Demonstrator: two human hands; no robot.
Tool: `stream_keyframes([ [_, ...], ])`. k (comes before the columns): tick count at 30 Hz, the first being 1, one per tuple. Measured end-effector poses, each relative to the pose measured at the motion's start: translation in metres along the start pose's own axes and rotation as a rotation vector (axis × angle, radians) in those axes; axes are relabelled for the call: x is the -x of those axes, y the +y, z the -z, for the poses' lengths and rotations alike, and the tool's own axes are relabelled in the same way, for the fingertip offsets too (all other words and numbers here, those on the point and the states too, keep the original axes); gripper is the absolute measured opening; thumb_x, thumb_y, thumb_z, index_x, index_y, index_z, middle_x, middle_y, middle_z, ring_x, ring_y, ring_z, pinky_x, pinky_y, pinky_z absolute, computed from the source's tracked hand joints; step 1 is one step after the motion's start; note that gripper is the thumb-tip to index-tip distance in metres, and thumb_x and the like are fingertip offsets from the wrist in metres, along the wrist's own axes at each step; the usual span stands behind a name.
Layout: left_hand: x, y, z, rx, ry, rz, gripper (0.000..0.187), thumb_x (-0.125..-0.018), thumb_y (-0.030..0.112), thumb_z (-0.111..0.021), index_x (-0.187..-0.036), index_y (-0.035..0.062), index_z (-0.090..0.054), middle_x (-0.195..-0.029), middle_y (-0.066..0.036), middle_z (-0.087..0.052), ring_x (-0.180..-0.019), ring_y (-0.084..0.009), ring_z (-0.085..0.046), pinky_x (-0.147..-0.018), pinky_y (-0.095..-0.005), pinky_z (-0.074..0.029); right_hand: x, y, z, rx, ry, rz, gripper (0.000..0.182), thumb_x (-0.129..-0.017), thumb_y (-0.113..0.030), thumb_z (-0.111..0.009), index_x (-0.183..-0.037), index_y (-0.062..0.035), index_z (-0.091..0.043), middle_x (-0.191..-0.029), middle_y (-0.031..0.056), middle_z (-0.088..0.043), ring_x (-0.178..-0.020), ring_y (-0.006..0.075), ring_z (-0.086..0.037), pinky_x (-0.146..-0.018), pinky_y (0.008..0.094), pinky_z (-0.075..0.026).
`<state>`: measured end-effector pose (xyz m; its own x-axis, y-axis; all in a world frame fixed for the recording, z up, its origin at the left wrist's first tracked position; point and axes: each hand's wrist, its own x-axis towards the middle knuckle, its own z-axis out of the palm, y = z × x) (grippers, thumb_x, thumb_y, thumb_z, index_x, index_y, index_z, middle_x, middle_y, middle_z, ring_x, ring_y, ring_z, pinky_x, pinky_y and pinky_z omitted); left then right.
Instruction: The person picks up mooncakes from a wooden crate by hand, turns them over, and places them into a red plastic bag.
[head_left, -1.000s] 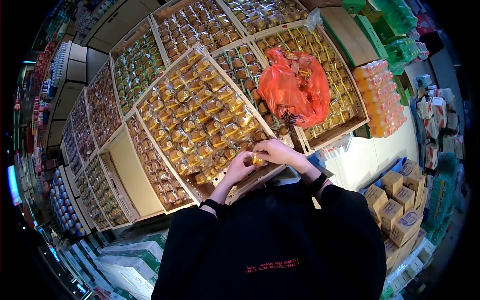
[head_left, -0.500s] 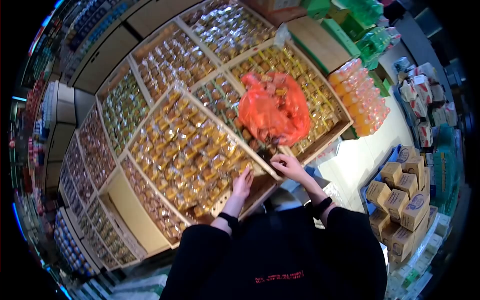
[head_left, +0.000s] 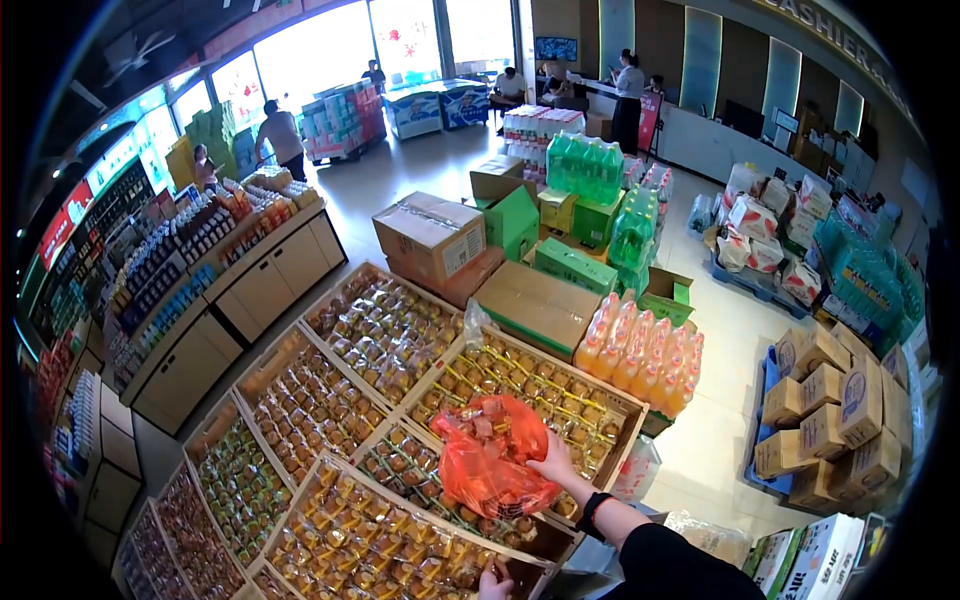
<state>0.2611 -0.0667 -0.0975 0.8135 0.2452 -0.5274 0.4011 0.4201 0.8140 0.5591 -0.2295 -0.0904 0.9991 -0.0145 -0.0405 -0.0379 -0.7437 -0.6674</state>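
Observation:
A red plastic bag (head_left: 470, 460) with small wrapped items inside lies on the wooden display bins. My right hand (head_left: 553, 462) closes on the bag's right side, some fingers hidden by the plastic. Near the bottom edge of the view, my left hand (head_left: 495, 582) is only partly visible, its fingers apart beside the front bin's individually wrapped pastries (head_left: 370, 540); I see nothing held in it. Yellow-striped wrapped pastries (head_left: 590, 415) fill the bin behind the bag, and green-striped ones (head_left: 400, 460) lie to its left.
Cardboard boxes (head_left: 430, 235) and orange drink bottles (head_left: 640, 350) stand behind the bins. Green bottles (head_left: 585, 165) are stacked farther back. Brown cartons (head_left: 820, 410) sit on a blue pallet at right. Several people are near the windows and the cashier counter (head_left: 700, 150).
The view has tilted up, showing more of the shop. My right hand has moved from the bin's front edge onto the red bag. My left hand stays near the front pastries.

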Motion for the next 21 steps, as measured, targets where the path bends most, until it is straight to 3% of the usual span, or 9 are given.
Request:
stream_keyframes([
  [2, 0.010, 0.020, -0.004, -0.001, -0.026, 0.238, 0.043, -0.076, 0.005, -0.054, -0.117, 0.0114, -0.044, -0.084, -0.004, -0.051, -0.062, -0.0117, -0.047, -0.049, -0.0241, -0.040, -0.004, -0.003, -0.005, 0.094, -0.052, 0.072, 0.091, -0.065, -0.039, -0.073, -0.135, -0.0040, -0.027, -0.133, 0.0216, -0.035, -0.121, 0.0380, -0.035, -0.103, 0.0414, -0.029],
  [4, 0.008, 0.005, -0.001, -0.068, 0.033, 0.091, 0.043, -0.075, 0.005, -0.054, -0.117, 0.0118, -0.046, -0.086, -0.008, -0.055, -0.063, -0.0160, -0.052, -0.048, -0.0274, -0.041, -0.017, -0.006, -0.001, 0.134, -0.019, 0.124, 0.085, -0.069, -0.033, -0.069, -0.135, -0.0049, -0.025, -0.127, 0.0227, -0.043, -0.113, 0.0376, -0.044, -0.096, 0.0422, -0.037],
  [6, -0.109, -0.130, 0.053, 1.193, 0.254, 0.531, 0.022, -0.084, 0.023, -0.062, -0.078, 0.0019, -0.057, -0.070, -0.008, -0.060, -0.059, -0.0146, -0.059, -0.054, -0.0197, -0.055, -0.029, -0.013, 0.013, -0.077, -0.175, 0.007, 0.062, -0.075, -0.023, -0.059, -0.130, -0.0072, -0.035, -0.111, 0.0248, -0.054, -0.099, 0.0400, -0.054, -0.085, 0.0450, -0.044],
  [9, -0.066, -0.044, 0.013, 1.046, 0.508, 0.515, 0.032, -0.086, 0.025, -0.060, -0.062, 0.0094, -0.046, -0.053, -0.001, -0.047, -0.051, -0.0118, -0.053, -0.051, -0.0203, -0.054, -0.055, 0.029, -0.015, -0.060, -0.185, 0.111, 0.032, -0.078, -0.019, -0.047, -0.104, -0.0029, -0.057, -0.089, 0.0243, -0.061, -0.084, 0.0391, -0.059, -0.072, 0.0460, -0.048],
  [11, -0.077, -0.081, 0.040, 0.844, 0.185, 0.497, 0.027, -0.084, 0.032, -0.062, -0.069, 0.0129, -0.051, -0.057, 0.001, -0.050, -0.057, -0.0101, -0.055, -0.054, -0.0197, -0.052, -0.049, 0.016, 0.010, -0.107, -0.270, 0.033, 0.032, -0.080, -0.016, -0.043, -0.106, -0.0026, -0.057, -0.082, 0.0233, -0.062, -0.074, 0.0351, -0.061, -0.066, 0.0412, -0.048],
  [12, -0.077, -0.073, 0.036, 0.776, 0.270, 0.578, 0.027, -0.082, 0.039, -0.061, -0.079, 0.0125, -0.056, -0.065, 0.002, -0.055, -0.064, -0.0091, -0.057, -0.056, -0.0195, -0.051, -0.053, 0.033, 0.002, -0.299, -0.304, -0.043, 0.030, -0.080, -0.014, -0.042, -0.103, -0.0043, -0.058, -0.074, 0.0106, -0.062, -0.065, 0.0189, -0.057, -0.058, 0.0325, -0.046],
  [13, -0.071, -0.065, 0.029, 0.769, 0.141, 0.453, 0.035, -0.080, 0.047, -0.059, -0.086, 0.0121, -0.058, -0.075, 0.001, -0.060, -0.068, -0.0093, -0.058, -0.057, -0.0191, -0.050, -0.046, 0.020, 0.009, -0.389, -0.199, -0.025, 0.027, -0.080, -0.011, -0.040, -0.097, -0.0044, -0.061, -0.070, 0.0046, -0.059, -0.064, 0.0151, -0.055, -0.057, 0.0301, -0.044],
  [15, -0.061, -0.033, 0.009, 0.638, 0.291, 0.694, 0.051, -0.079, 0.058, -0.051, -0.089, 0.0092, -0.058, -0.080, -0.001, -0.063, -0.066, -0.0136, -0.058, -0.057, -0.0198, -0.049, -0.037, 0.022, 0.028, -0.398, -0.262, 0.008, 0.032, -0.082, -0.010, -0.039, -0.105, -0.0024, -0.060, -0.080, 0.0058, -0.062, -0.071, 0.0155, -0.056, -0.065, 0.0295, -0.045],
  [21, -0.021, 0.022, 0.019, -0.256, -0.219, 0.787, 0.056, -0.088, 0.055, -0.039, -0.102, 0.0043, -0.060, -0.082, -0.004, -0.066, -0.068, -0.0139, -0.061, -0.057, -0.0240, -0.048, 0.000, 0.004, 0.041, -0.530, -0.434, 0.207, 0.034, -0.080, -0.006, -0.038, -0.107, 0.0003, -0.058, -0.086, 0.0083, -0.065, -0.077, 0.0159, -0.057, -0.073, 0.0299, -0.044],
])
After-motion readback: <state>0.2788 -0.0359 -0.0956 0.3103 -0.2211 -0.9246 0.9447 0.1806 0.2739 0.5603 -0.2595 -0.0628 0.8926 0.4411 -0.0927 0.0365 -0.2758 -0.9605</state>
